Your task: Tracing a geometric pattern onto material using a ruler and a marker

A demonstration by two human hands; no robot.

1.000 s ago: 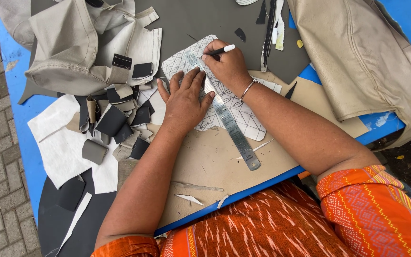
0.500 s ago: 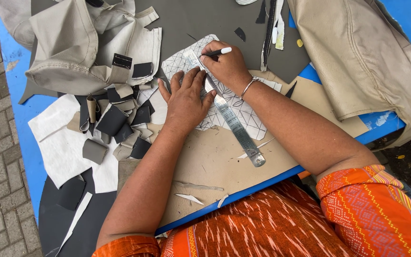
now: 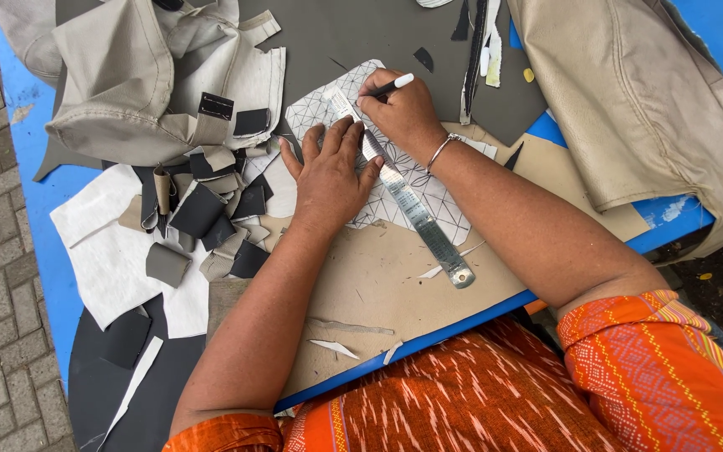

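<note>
My left hand [image 3: 328, 172] lies flat with fingers spread on a long steel ruler [image 3: 424, 224] and presses it onto a white sheet with a black line grid [image 3: 441, 209]. The ruler runs diagonally from the sheet's far corner down toward me. My right hand [image 3: 402, 109] grips a black pen with a white cap [image 3: 395, 84], its tip against the ruler's far end on the sheet. A thin metal bangle sits on the right wrist. The sheet rests on a tan board [image 3: 378, 280].
A pile of grey, beige and black material scraps [image 3: 207, 209] lies left of the hands. Folded beige fabric [image 3: 152, 75] sits at the far left and a big beige piece [image 3: 646, 109] at the right. The blue table edge [image 3: 428, 339] runs near my body.
The ruler's near end has swung to the right across the board while its far end stays under my hands. Both hands keep nearly the same place.
</note>
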